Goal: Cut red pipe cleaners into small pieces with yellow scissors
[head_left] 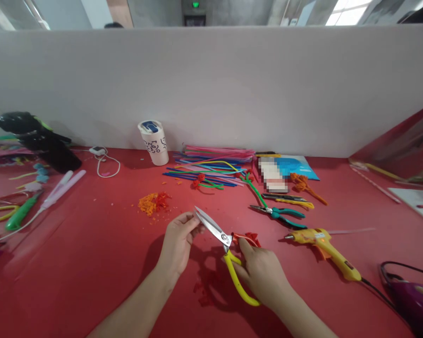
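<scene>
My right hand holds scissors with yellow handles. Their steel blades point up and left, looking nearly closed. By the thumb and forefinger of that hand is a red piece; its exact kind does not show. My left hand is pinched at the blade tips, and whatever may be between its fingers is hidden. Below the scissors, more red bits lie in shadow. Ahead of my left hand sits a pile of orange and red clippings.
Pipe cleaners lie at the back, beside a white tumbler. To the right are green-handled pliers and a yellow glue gun with a cable. A pink hot-styling tool and a green-handled tool lie left.
</scene>
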The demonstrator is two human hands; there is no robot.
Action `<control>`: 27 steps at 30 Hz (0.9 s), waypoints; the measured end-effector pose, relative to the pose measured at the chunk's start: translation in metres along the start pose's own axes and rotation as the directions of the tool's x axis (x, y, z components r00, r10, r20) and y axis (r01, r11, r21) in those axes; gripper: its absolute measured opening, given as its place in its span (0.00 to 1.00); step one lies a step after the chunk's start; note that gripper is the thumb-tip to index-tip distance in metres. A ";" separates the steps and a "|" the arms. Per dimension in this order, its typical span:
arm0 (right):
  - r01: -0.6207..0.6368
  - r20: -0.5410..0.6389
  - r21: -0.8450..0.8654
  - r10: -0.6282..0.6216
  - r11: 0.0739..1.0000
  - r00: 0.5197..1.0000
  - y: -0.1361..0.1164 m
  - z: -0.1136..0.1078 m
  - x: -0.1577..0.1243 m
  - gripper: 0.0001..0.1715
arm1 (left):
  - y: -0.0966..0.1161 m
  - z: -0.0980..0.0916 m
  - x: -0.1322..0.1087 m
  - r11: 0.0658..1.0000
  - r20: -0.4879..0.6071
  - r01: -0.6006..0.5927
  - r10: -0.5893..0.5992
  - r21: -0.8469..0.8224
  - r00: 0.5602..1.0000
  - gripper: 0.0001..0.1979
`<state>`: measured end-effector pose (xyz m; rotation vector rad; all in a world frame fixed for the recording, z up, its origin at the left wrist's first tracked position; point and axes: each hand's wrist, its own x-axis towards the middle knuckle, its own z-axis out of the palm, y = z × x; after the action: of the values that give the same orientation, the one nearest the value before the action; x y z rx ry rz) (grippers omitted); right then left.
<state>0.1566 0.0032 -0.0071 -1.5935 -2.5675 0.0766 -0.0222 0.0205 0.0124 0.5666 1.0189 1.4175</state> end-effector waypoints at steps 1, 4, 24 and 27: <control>-0.003 0.000 -0.002 0.003 1.000 1.000 0.000 0.000 0.000 0.16 | 0.000 0.000 0.000 1.000 0.002 -0.001 0.001 -0.004 1.000 0.02; -0.016 0.009 -0.003 0.016 1.000 1.000 -0.001 -0.001 0.001 0.17 | 0.001 0.000 0.000 1.000 0.007 0.000 0.000 -0.013 1.000 0.02; -0.360 0.322 0.925 0.255 0.121 0.912 -0.015 -0.018 0.021 0.15 | -0.010 0.009 -0.014 0.932 0.356 0.315 -0.360 0.178 0.862 0.06; -0.339 0.312 0.938 0.246 0.072 0.918 -0.013 -0.016 0.019 0.13 | -0.013 0.009 -0.016 0.919 0.392 0.339 -0.393 0.203 0.832 0.05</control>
<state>0.1389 0.0137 0.0112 -1.3324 -1.2964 1.5569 -0.0051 0.0052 0.0095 0.6948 0.8088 0.8393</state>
